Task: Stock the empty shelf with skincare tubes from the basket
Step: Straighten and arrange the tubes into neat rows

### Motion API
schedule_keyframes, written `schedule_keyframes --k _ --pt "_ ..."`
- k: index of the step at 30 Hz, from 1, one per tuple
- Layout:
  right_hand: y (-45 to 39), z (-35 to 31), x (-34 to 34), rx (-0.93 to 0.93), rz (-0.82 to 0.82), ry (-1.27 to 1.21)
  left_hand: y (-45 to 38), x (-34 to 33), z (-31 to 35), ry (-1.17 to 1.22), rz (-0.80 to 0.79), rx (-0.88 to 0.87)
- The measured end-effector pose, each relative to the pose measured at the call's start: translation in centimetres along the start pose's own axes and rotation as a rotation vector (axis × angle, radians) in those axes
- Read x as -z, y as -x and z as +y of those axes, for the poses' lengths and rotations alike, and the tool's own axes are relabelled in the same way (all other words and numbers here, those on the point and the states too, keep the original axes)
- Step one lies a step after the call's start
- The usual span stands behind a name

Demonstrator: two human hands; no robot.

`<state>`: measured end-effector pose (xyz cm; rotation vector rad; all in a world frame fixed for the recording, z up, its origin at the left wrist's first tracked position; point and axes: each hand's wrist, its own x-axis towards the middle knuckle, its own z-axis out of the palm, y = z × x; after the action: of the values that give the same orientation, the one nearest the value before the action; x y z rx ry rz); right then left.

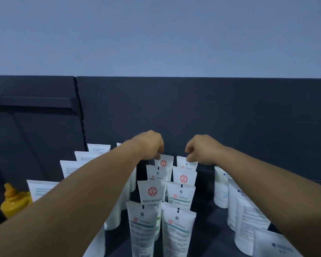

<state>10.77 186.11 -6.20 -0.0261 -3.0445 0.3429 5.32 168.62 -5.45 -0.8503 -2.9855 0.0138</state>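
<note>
White tubes [163,162] (seemingly red-logoed), upright

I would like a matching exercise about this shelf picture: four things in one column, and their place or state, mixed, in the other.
Things:
1. left hand
2. right hand
3. yellow bottle
4. tubes with blue print

Places or states:
A. at the far left edge
B. pinches the rear tube of the right red-logo row
C. stand at the right
D. pinches the rear tube of the left red-logo row

Pairs: 1-D, 2-B, 3-A, 4-C

Two hands: left hand [152,145], right hand [202,149]. Eight red-logo tubes [152,193] in two rows between the arms. Left of them two yellow bottles [15,201]; plain white tubes on both sides, count unclear.
</note>
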Motion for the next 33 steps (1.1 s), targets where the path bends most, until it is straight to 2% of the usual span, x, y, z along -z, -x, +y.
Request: schedule_keyframes --k 8,15,24,31,33 --pt "-1.9 0.1 -1.2 0.006 0.018 0.074 -2.2 -0.9 -0.1 -0.038 0.003 -0.047" --pt "-3.0 0.5 -1.7 0.014 0.065 0.09 -2.9 -1.4 -0.5 -0.062 0.053 -0.014" --pt "-3.7 1.0 -1.7 0.012 0.049 0.071 -3.6 -1.7 -0.8 -0.033 0.067 0.014" --pt "-1.4 0.4 0.2 0.044 0.083 -0.042 -0.6 0.5 -1.0 0.104 0.117 -0.018" --pt "0.3 -0.3 1.1 0.064 0.074 -0.106 1.2 1.1 -0.9 0.173 0.086 -0.063"
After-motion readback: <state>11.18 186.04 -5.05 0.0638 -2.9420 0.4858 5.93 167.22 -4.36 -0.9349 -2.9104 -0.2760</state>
